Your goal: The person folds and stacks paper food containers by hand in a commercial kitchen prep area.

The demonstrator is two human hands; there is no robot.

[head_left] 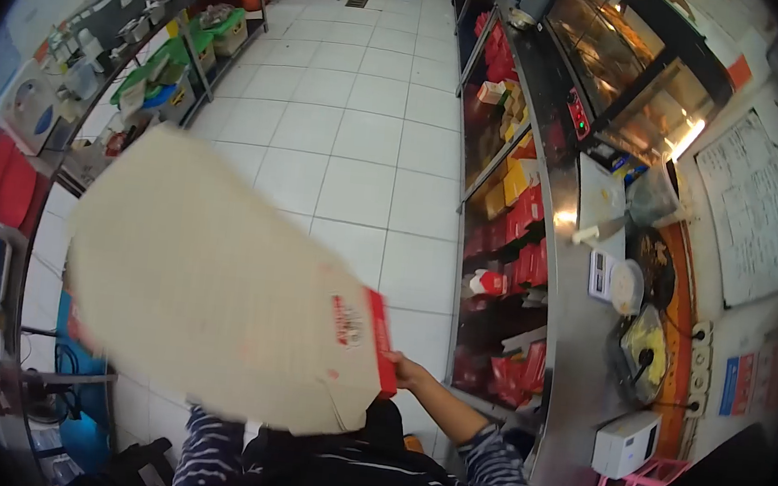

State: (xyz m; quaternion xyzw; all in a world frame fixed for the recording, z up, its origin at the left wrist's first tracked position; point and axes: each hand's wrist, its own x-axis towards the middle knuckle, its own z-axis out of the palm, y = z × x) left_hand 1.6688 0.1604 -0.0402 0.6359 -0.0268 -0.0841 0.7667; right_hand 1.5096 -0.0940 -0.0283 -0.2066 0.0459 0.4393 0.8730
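A large cream cardboard sheet [206, 291], blurred by motion, spans the left middle of the head view, tilted in front of my body. It looks like a flattened carton. Red and dark print [347, 321] marks its right part, beside a red edge strip [380, 343]. My right hand [405, 371] grips that red edge, with some fingers hidden behind it. My left hand is out of sight; only the striped left sleeve [208, 450] shows below the cardboard, so I cannot see what that hand touches.
On the right, a steel counter [566, 354] bears a knife [596, 231], a scale [602, 275] and a lit food warmer [648, 81]. Red cartons [528, 214] fill shelves beneath. White floor tiles [352, 136] run between this counter and the cluttered left bench. A red tub [2, 176] stands far left.
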